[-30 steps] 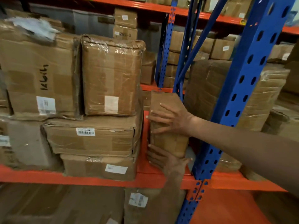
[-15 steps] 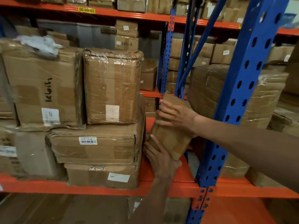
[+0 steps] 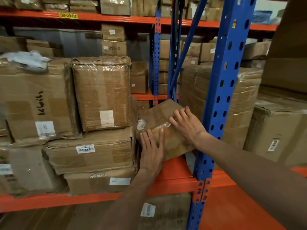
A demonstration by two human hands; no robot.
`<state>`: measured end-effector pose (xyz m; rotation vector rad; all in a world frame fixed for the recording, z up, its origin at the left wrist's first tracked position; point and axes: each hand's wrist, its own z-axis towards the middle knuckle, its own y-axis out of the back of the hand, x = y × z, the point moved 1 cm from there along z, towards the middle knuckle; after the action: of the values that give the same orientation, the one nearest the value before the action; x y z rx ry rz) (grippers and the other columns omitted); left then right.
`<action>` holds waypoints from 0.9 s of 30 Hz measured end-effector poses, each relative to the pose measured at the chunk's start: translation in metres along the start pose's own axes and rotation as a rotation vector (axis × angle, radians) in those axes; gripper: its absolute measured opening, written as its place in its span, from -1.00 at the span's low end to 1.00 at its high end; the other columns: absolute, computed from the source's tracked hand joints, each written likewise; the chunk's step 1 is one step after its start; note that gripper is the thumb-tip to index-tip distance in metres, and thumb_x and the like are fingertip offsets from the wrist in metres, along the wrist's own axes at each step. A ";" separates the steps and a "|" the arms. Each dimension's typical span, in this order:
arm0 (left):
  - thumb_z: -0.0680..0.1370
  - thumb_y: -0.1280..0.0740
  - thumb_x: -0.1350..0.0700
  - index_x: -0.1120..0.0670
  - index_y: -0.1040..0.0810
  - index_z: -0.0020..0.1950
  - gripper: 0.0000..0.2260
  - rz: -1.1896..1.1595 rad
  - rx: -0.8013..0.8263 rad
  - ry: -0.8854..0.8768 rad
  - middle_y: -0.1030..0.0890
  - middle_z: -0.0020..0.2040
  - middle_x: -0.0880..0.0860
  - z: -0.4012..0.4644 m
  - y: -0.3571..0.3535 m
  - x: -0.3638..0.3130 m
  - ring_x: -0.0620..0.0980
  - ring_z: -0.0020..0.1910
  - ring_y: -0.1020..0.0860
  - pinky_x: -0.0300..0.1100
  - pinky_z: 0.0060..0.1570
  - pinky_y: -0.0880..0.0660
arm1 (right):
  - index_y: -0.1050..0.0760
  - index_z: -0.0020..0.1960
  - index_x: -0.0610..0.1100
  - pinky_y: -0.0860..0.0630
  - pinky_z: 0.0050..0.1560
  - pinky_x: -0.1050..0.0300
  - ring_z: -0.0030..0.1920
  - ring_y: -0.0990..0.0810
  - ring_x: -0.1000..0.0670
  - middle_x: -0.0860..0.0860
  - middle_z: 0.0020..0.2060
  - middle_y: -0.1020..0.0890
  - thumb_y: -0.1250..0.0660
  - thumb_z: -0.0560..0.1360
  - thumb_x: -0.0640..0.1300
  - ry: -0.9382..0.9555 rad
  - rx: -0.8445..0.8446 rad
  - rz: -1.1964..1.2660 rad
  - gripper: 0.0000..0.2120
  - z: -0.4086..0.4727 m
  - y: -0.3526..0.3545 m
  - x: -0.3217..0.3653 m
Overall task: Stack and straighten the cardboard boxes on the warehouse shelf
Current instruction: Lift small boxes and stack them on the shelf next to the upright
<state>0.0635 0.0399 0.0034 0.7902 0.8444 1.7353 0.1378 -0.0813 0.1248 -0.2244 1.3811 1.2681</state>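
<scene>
Your left hand [image 3: 152, 151] lies flat, fingers spread, against the lower front of the small box [image 3: 163, 128]; your right hand [image 3: 186, 124] presses open-palmed on its upper right face. Since a second ago the box has gone from upright to tilted, top leaning right. It is brown, taped, creased, with a torn white label. It sits on the orange shelf [image 3: 176, 170], between the stacked boxes [image 3: 93, 151] and the blue post [image 3: 221, 90].
</scene>
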 end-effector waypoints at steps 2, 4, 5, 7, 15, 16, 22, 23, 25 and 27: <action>0.35 -0.57 -0.05 0.20 0.10 0.63 0.10 0.080 0.008 -0.096 -0.26 0.42 0.58 -0.003 -0.004 0.006 0.59 0.42 -0.24 0.41 0.43 0.04 | -0.15 0.47 -0.17 -0.30 0.36 -0.20 0.26 -0.45 -0.22 -0.20 0.26 -0.40 -0.21 0.61 -0.08 -0.022 0.082 0.052 -0.51 -0.005 -0.009 0.010; 0.55 -0.32 0.08 0.16 0.02 0.64 -0.23 0.173 -0.034 -0.274 -0.32 0.43 0.51 -0.006 -0.022 0.010 0.53 0.41 -0.28 0.37 0.45 -0.03 | -0.13 0.51 -0.19 -0.30 0.32 -0.18 0.25 -0.49 -0.21 -0.21 0.27 -0.44 -0.26 0.59 0.01 -0.014 0.166 0.127 -0.40 -0.015 -0.023 0.020; 0.57 -0.22 0.12 0.15 -0.02 0.64 -0.32 0.206 -0.041 -0.354 -0.34 0.41 0.47 -0.008 -0.032 0.014 0.49 0.40 -0.31 0.34 0.46 -0.10 | -0.13 0.52 -0.20 -0.29 0.32 -0.18 0.27 -0.48 -0.22 -0.21 0.30 -0.44 -0.27 0.58 0.03 -0.004 0.200 0.150 -0.37 -0.021 -0.030 0.025; 0.54 -0.18 0.16 0.14 -0.04 0.63 -0.34 0.261 -0.072 -0.434 -0.30 0.38 0.45 -0.013 -0.048 0.017 0.44 0.36 -0.31 0.29 0.45 -0.21 | -0.10 0.55 -0.20 -0.25 0.37 -0.18 0.35 -0.41 -0.23 -0.22 0.38 -0.37 -0.23 0.62 0.00 0.028 0.216 0.186 -0.39 -0.028 -0.046 0.035; 0.61 -0.09 0.22 0.13 -0.12 0.61 -0.46 0.247 -0.164 -0.480 -0.31 0.34 0.40 -0.012 -0.061 0.014 0.38 0.28 -0.31 0.23 0.39 -0.16 | -0.10 0.53 -0.27 -0.48 0.21 -0.08 0.36 -0.42 -0.27 -0.27 0.39 -0.37 -0.11 0.64 -0.25 0.039 0.323 0.443 -0.51 -0.017 -0.059 0.045; 0.61 -0.07 0.20 0.12 -0.14 0.61 -0.47 0.235 -0.129 -0.478 -0.36 0.34 0.40 -0.012 -0.060 0.013 0.37 0.28 -0.32 0.22 0.38 -0.17 | -0.14 0.53 -0.25 -0.47 0.20 -0.06 0.35 -0.43 -0.25 -0.24 0.38 -0.39 -0.13 0.64 -0.23 0.063 0.349 0.461 -0.52 -0.015 -0.056 0.042; 0.55 -0.34 -0.04 0.08 -0.01 0.64 -0.22 -0.004 0.239 -0.491 -0.30 0.41 0.38 -0.005 0.010 0.022 0.35 0.41 -0.27 0.17 0.46 -0.18 | -0.44 0.37 -0.07 -0.56 0.14 0.04 0.05 -0.57 -0.01 0.01 0.14 -0.57 -0.46 0.49 -0.02 0.090 0.576 0.735 -0.51 0.024 0.004 -0.026; 0.55 -0.35 -0.04 0.09 -0.05 0.63 -0.25 -0.088 0.185 -0.462 -0.33 0.38 0.36 0.000 0.031 0.026 0.34 0.38 -0.31 0.16 0.44 -0.24 | -0.35 0.47 -0.04 -0.52 0.21 0.01 0.14 -0.55 -0.04 -0.05 0.30 -0.50 -0.45 0.50 -0.02 0.073 0.437 0.704 -0.41 0.037 0.022 -0.040; 0.57 -0.33 -0.03 0.12 -0.07 0.63 -0.28 -0.189 -0.147 -0.334 -0.38 0.39 0.33 0.010 0.068 0.039 0.32 0.38 -0.36 0.14 0.41 -0.31 | 0.00 0.63 0.03 -0.40 0.33 -0.09 0.43 -0.36 -0.19 -0.16 0.55 -0.18 -0.50 0.46 0.05 0.062 0.077 0.603 -0.07 0.066 0.064 -0.064; 0.55 -0.37 -0.04 0.17 -0.08 0.62 -0.24 -0.251 -0.513 -0.112 -0.31 0.47 0.33 0.018 0.100 0.058 0.30 0.46 -0.29 0.12 0.47 -0.25 | 0.20 0.62 0.09 -0.27 0.44 -0.15 0.53 -0.14 -0.25 -0.19 0.59 0.00 -0.59 0.35 0.07 0.127 -0.261 0.619 0.17 0.089 0.116 -0.085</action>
<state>0.0129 0.0731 0.1037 0.4110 0.3729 1.5676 0.1283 -0.0135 0.2792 -0.0511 1.4443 1.9805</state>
